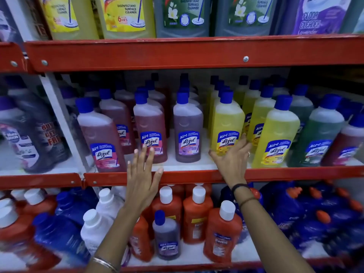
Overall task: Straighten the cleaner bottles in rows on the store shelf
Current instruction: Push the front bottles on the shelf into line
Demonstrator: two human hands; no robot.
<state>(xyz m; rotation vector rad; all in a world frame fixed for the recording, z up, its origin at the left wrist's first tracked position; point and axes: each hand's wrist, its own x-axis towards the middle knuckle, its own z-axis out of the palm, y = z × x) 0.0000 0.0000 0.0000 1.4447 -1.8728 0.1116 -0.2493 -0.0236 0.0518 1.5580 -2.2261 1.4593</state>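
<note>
Reaching in over the red shelf edge (189, 175), the left hand (140, 178) hovers flat, fingers spread, gripping nothing, just before a pink bottle (151, 131). The right hand (232, 158) cups the base of a yellow bottle (226, 123), fingers loosely open against it. Behind, blue-capped rows run back, some leaning.

open gap (170, 150) between bottles, rows packed
</note>
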